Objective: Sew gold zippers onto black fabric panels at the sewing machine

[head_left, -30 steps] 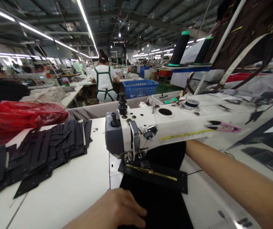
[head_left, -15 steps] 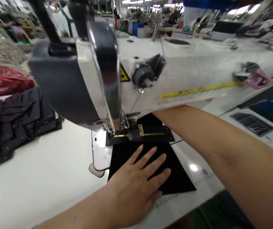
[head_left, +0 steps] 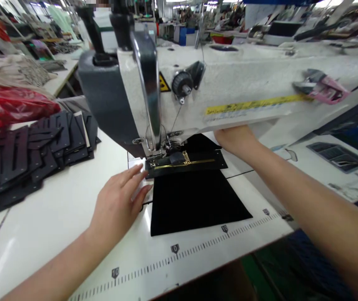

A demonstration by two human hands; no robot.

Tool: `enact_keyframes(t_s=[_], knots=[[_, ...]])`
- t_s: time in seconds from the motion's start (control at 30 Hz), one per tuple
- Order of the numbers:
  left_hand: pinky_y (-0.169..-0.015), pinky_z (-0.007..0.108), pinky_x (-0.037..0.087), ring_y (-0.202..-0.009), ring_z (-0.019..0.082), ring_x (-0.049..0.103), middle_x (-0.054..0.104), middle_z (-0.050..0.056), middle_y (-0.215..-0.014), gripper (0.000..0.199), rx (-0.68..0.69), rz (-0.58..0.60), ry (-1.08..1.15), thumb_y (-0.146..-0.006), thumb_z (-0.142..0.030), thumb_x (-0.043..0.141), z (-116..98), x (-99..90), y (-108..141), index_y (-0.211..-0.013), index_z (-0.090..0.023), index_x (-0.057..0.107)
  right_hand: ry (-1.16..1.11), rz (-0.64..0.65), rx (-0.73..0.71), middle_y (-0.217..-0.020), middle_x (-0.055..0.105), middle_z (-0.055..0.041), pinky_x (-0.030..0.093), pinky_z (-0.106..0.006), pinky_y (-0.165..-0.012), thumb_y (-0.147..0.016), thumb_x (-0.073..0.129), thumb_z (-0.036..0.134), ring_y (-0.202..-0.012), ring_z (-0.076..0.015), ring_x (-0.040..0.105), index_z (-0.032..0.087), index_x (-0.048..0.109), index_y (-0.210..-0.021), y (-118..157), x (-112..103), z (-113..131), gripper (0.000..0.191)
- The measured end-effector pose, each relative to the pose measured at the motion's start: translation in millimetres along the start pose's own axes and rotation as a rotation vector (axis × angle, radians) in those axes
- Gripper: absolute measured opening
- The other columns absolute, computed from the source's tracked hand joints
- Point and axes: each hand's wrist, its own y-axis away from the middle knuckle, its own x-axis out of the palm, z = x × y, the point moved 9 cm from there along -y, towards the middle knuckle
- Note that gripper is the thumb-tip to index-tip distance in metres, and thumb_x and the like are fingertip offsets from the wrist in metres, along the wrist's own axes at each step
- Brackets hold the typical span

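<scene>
The person is working at a sewing machine [head_left: 244, 79], and a black strip [head_left: 194, 168] with a gold zipper [head_left: 169, 166] is lying under its presser foot. A black cloth [head_left: 194, 200] is resting flat on the table [head_left: 72, 196], partly beneath the strip, and is reaching out from the machine's near side; more black material is showing behind the machine's head.

The left hand [head_left: 116, 196] is no longer pressing on the cloth, as it was a moment ago; it is now standing left of the machine's foot, leaving the near part of the cloth uncovered. Its fingers are bending slightly and parting, with the thumb held apart, and are gripping nothing visibly; their tips are meeting or nearly meeting the strip's left end. This is probably moving attention from flattening the cloth to lining up the strip.

The right hand [head_left: 233, 140] is reaching behind the machine's arm and is showing more than before, but its fingers are hiding there, so whether they are holding anything cannot be told.
</scene>
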Motion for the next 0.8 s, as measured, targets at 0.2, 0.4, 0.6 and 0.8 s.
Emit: enact_keyframes(t_s=[0.2, 0.4, 0.6, 0.8], knots=[[-0.091, 0.044, 0.048, -0.100, 0.024, 0.061, 0.066, 0.013, -0.103, 0.022, 0.150, 0.007, -0.086, -0.089, -0.017, 0.044, 4, 18.8, -7, -0.095, -0.011, 0.064, 0.026, -0.156, -0.233, -0.084, 0.064, -0.0104, 0.045, -0.039, -0.072, -0.086, 0.049, 0.017, -0.079, -0.0238, 0.057, 0.012, 0.064, -0.084, 56, -36, 69, 0.016], [-0.087, 0.045, 0.050, -0.097, 0.025, 0.062, 0.066, 0.016, -0.102, 0.024, 0.145, -0.010, -0.108, -0.089, -0.014, 0.041, 0, 17.6, -5, -0.092, -0.010, 0.064, -0.244, 0.148, -0.411, -0.102, 0.062, -0.0150, 0.043, -0.042, -0.088, -0.085, 0.049, 0.012, -0.100, -0.0265, 0.054, 0.007, 0.061, -0.101, 60, 26, 139, 0.020], [-0.085, 0.043, 0.052, -0.098, 0.025, 0.062, 0.066, 0.015, -0.101, 0.023, 0.155, -0.060, -0.022, -0.087, -0.011, 0.041, 2, 15.0, -6, -0.095, -0.011, 0.062, -0.360, 0.201, -0.459, -0.106, 0.063, -0.0128, 0.045, -0.041, -0.089, -0.083, 0.048, 0.009, -0.101, -0.0241, 0.057, 0.011, 0.063, -0.098, 52, 46, 136, 0.021], [-0.085, 0.043, 0.052, -0.098, 0.025, 0.062, 0.066, 0.015, -0.100, 0.024, 0.198, -0.051, -0.041, -0.086, -0.010, 0.039, -2, 15.9, -7, -0.095, -0.011, 0.061, -0.355, 0.176, -0.522, -0.102, 0.064, -0.0128, 0.048, -0.039, -0.086, -0.084, 0.045, 0.009, -0.097, -0.0234, 0.059, 0.010, 0.062, -0.096, 54, 45, 139, 0.021]])
